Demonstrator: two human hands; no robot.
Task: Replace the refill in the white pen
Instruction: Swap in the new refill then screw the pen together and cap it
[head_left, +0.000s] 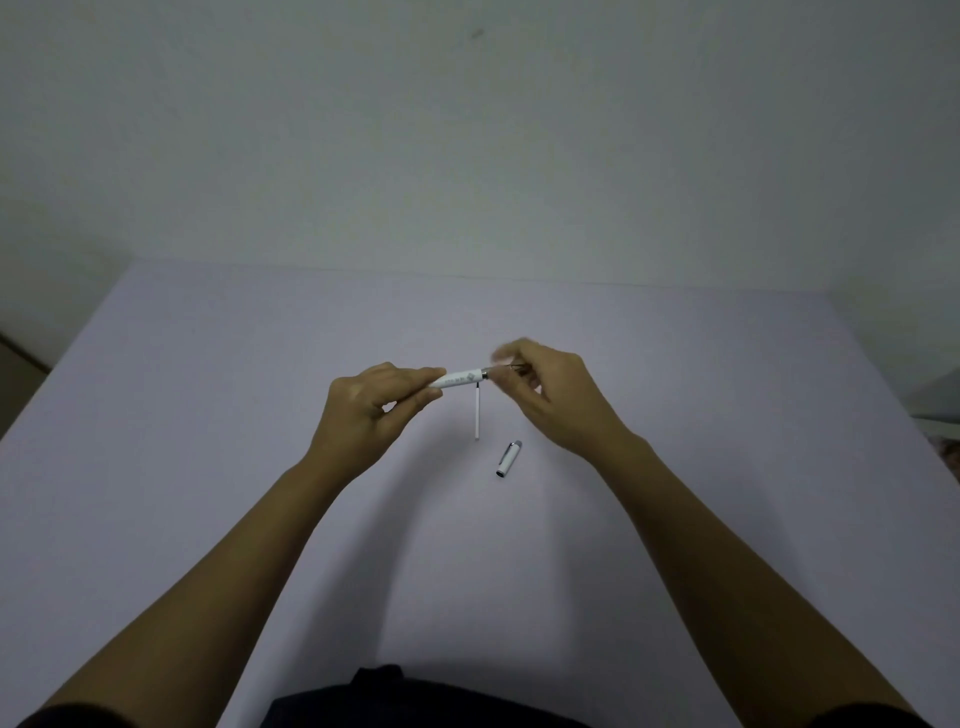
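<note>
I hold the white pen barrel (460, 378) level above the table, with my left hand (371, 408) shut around its left end. My right hand (545, 387) pinches the metal tip section at the barrel's right end; its fingers are blurred. A thin white refill (477, 415) lies on the table just below the barrel, pointing toward me. The white pen cap (508, 459) with a silver end lies on the table to the right of the refill, below my right hand.
The table (208, 415) has a pale lilac top, with its far edge against a plain wall. A floor strip shows at the left edge and some unclear objects at the far right edge.
</note>
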